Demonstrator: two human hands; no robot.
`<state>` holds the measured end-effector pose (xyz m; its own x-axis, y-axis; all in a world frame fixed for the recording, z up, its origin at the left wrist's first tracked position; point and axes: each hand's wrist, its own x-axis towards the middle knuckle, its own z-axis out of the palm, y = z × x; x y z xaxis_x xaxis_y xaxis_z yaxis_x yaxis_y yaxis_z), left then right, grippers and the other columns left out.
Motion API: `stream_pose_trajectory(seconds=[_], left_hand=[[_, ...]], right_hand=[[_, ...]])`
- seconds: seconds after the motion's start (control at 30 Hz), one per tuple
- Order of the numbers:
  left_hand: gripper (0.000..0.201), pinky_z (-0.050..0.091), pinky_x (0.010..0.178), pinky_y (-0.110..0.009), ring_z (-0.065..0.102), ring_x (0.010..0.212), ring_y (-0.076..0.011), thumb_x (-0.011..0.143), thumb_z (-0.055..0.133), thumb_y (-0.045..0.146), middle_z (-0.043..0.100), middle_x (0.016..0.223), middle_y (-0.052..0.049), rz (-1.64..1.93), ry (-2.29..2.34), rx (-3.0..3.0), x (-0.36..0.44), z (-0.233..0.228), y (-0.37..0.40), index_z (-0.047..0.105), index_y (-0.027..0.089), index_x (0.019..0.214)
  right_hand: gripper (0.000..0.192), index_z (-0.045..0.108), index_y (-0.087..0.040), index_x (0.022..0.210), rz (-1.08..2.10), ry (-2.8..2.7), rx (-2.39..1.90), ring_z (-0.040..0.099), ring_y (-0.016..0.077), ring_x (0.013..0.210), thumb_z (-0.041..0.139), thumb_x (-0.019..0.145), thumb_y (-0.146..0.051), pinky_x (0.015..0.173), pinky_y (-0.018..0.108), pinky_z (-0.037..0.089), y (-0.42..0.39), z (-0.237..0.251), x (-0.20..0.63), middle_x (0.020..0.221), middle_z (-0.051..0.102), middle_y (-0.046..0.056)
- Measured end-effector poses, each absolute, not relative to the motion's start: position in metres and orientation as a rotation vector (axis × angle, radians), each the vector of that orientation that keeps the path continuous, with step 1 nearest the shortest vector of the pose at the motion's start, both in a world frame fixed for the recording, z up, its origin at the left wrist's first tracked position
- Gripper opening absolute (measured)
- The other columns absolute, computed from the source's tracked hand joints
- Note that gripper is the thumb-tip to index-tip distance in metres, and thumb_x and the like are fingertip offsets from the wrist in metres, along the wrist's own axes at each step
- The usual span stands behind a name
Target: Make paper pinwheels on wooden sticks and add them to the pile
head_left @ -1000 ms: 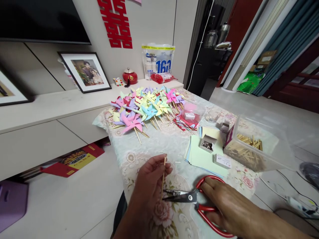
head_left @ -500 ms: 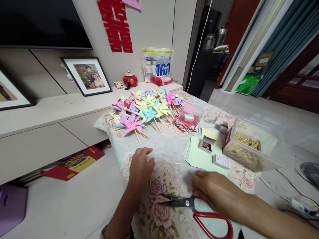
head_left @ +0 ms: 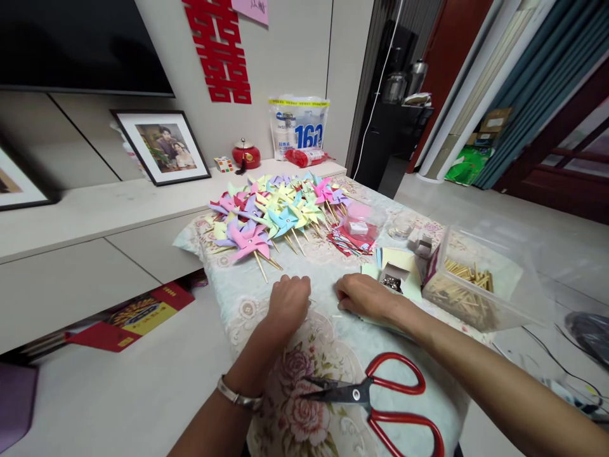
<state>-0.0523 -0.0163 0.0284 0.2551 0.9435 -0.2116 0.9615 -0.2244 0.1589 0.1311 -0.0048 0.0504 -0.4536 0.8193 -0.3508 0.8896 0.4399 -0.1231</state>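
My left hand [head_left: 288, 303] rests as a closed fist on the floral tablecloth [head_left: 309, 362]. It seems to keep the thin wooden stick, of which only a sliver shows by the thumb. My right hand [head_left: 364, 297] lies palm down just right of it, fingers apart and holding nothing, touching the cloth at the edge of a stack of pastel paper [head_left: 404, 259]. A small open box of pins [head_left: 392, 277] sits right behind that hand. The red-handled scissors [head_left: 380, 393] lie free on the cloth in front of both hands, blades pointing left.
A heap of coloured paper pinwheels [head_left: 276, 212] covers the far end of the table. A clear tub of wooden sticks [head_left: 466, 289] stands at the right, a pink-lidded container [head_left: 364, 219] behind the paper. A low cabinet with framed pictures [head_left: 162, 146] runs along the left.
My right hand let go of the scissors and moved forward to the paper stack. My left hand moved forward with the stick and closed into a fist on the cloth.
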Motion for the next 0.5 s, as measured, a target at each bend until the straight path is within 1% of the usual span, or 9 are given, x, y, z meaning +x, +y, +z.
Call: stream_pose_trajectory(seconds=[0.1, 0.2, 0.3, 0.4, 0.5], left_hand=[[0.025, 0.042, 0.081, -0.037, 0.061, 0.098, -0.0274, 0.084, 0.048, 0.007, 0.072, 0.096, -0.011, -0.129, 1.726, 2.285, -0.051, 0.03, -0.013, 0.067, 0.018, 0.096], [0.028, 0.043, 0.08, -0.037, 0.063, 0.097, -0.028, 0.081, 0.047, 0.005, 0.073, 0.094, -0.012, -0.143, 1.687, 2.299, -0.049, 0.03, -0.011, 0.069, 0.019, 0.092], [0.027, 0.043, 0.08, -0.038, 0.064, 0.097, -0.029, 0.078, 0.049, 0.004, 0.073, 0.092, -0.013, -0.14, 1.678, 2.294, -0.048, 0.03, -0.01, 0.07, 0.018, 0.089], [0.026, 0.044, 0.078, -0.035, 0.066, 0.093, -0.0271, 0.078, 0.049, 0.005, 0.073, 0.092, -0.012, -0.099, 1.668, 2.278, -0.049, 0.029, -0.009, 0.07, 0.019, 0.088], [0.028, 0.044, 0.076, -0.031, 0.065, 0.091, -0.0225, 0.079, 0.048, 0.007, 0.073, 0.095, -0.008, -0.032, 1.648, 2.262, -0.05, 0.024, -0.008, 0.068, 0.02, 0.094]], right_hand=[[0.019, 0.075, -0.015, 0.094, -0.432, 2.457, 1.417, 0.067, 0.0222, 0.087, 0.06, 0.085, -0.022, 0.07, 0.027, 0.039, -0.002, 0.049, 0.13, 0.096, 0.075, 0.012], [0.023, 0.075, -0.012, 0.091, -0.428, 2.48, 1.35, 0.068, 0.0233, 0.085, 0.055, 0.083, -0.018, 0.07, 0.028, 0.04, -0.001, 0.049, 0.13, 0.095, 0.076, 0.015], [0.023, 0.074, -0.013, 0.09, -0.451, 2.508, 1.303, 0.067, 0.0216, 0.081, 0.052, 0.085, -0.02, 0.068, 0.027, 0.04, -0.003, 0.05, 0.131, 0.092, 0.076, 0.012], [0.02, 0.072, -0.016, 0.091, -0.507, 2.541, 1.28, 0.067, 0.02, 0.083, 0.054, 0.087, -0.022, 0.069, 0.025, 0.041, -0.007, 0.049, 0.132, 0.092, 0.076, 0.008], [0.019, 0.071, -0.015, 0.094, -0.474, 2.543, 1.297, 0.069, 0.0233, 0.09, 0.058, 0.087, -0.027, 0.073, 0.027, 0.043, -0.013, 0.045, 0.131, 0.097, 0.076, 0.011]])
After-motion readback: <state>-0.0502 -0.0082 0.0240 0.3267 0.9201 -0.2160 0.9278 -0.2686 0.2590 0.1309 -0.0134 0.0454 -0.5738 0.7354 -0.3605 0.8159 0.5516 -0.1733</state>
